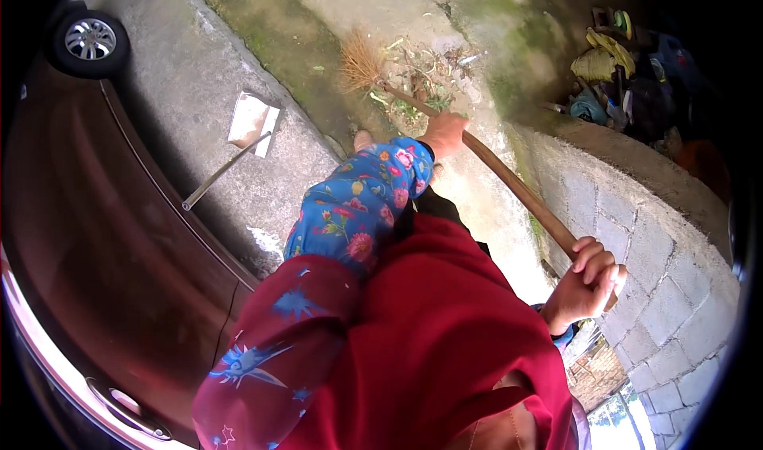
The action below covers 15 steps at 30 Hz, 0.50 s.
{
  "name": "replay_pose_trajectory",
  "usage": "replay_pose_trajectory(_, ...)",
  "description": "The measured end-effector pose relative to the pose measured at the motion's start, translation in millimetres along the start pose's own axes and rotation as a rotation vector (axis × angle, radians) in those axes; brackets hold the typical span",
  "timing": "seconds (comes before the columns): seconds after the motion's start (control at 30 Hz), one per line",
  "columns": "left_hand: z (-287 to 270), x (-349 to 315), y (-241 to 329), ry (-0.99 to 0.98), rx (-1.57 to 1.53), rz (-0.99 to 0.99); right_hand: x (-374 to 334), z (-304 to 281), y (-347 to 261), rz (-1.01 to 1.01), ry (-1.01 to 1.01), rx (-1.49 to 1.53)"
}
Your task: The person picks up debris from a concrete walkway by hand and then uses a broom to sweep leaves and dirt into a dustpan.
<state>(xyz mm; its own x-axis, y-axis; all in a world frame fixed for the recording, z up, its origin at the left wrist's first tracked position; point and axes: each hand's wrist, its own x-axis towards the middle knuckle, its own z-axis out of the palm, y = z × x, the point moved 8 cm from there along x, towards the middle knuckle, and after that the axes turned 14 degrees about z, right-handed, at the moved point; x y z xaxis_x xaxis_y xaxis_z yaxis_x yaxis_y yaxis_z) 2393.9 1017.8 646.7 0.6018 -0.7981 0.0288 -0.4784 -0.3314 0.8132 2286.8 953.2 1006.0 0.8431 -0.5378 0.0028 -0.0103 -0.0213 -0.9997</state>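
Observation:
A broom with a long wooden handle [517,186] slants from the lower right up to the far middle. My left hand [447,135], in a blue floral sleeve cover, is closed around the handle's lower part. Further up, near the handle's top end, my right hand [586,285] is wrapped around it. The broom's reddish-brown bristles [362,61] rest on the ground, at the left side of a scattered heap of leaves and litter [425,73]. To the left, a dustpan [253,120] with a long handle lies on the concrete, out of my hands.
A dark brown car [103,235] stands along the left, its wheel [89,45] at the far left. A curved grey block wall [644,251] bounds the right side. Behind it sit piled bags and odds and ends [612,73]. A raised concrete edge [262,69] runs between car and mossy ground.

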Motion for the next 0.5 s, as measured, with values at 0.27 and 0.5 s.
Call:
replay_pose_trajectory(0.27, -28, -60, -3, 0.305, -0.31, 0.066, -1, -5, -17, -0.031, -0.171, -0.051)
replay_pose_trajectory(0.5, -108, -392, -241, 0.952, -0.275, -1.171, 9, 6, 128, 0.338, -0.589, -0.697)
